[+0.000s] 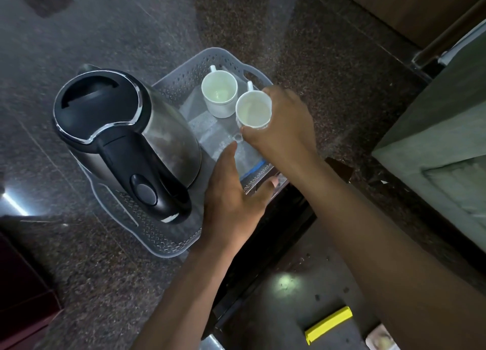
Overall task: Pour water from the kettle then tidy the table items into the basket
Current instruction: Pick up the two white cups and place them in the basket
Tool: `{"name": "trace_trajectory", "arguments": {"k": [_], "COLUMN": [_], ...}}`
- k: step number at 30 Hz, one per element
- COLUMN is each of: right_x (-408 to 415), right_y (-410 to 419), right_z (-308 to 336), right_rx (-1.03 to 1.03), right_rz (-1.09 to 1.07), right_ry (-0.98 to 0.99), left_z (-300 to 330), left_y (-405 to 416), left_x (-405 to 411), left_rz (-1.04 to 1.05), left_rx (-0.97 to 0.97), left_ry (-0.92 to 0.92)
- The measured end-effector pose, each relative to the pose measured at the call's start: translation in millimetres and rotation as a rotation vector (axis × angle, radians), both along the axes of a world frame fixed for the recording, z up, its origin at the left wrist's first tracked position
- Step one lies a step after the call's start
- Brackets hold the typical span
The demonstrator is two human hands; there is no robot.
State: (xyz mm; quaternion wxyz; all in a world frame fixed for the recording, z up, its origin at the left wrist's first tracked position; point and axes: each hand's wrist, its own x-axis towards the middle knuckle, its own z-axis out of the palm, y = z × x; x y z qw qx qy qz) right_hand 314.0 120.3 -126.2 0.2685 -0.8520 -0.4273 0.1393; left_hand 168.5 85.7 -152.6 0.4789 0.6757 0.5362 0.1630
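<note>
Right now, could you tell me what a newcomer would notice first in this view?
The steel kettle with its black lid and handle dominates, standing in the left part of the perforated basket. Beside it, the right hand grips a white cup next to a second cup, while the left hand rests open at the basket's near edge.

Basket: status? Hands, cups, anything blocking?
Right hand gripping second cup over basket. Left hand open, resting on basket's near edge. Kettle and first cup already inside. Nothing blocking.

kettle (126, 139) in basket (184, 86) (left), cups (219, 91) right
</note>
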Motion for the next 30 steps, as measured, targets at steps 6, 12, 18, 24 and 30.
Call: {"name": "trace_trajectory", "arguments": {"k": [6, 12, 18, 24, 30], "right_x": [-0.3, -7.5, -9.8, -17.7, -17.9], "right_y": [16.8, 24.5, 23.9, 20.9, 54.4], "right_z": [-11.1, -18.6, -19.0, -4.7, -8.3], "right_rx": [-0.087, -0.14, -0.173, -0.06, -0.036], "right_rz": [0.01, -0.021, 0.027, 0.111, 0.255], "right_ry": [-0.117, -0.16, -0.241, -0.368, -0.278], "left_z": [2.4, 1.8, 0.1, -1.7, -4.0], "left_y": [5.0, 8.5, 11.9, 15.6, 13.5], "left_x": [-1.4, 0.9, 0.4, -2.5, -4.3], "left_rz": [-0.162, -0.225, -0.293, -0.324, -0.338], "left_rx": [-0.067, -0.104, -0.11, -0.098, -0.062], "left_ry": [0.162, 0.215, 0.241, 0.188, 0.241]}}
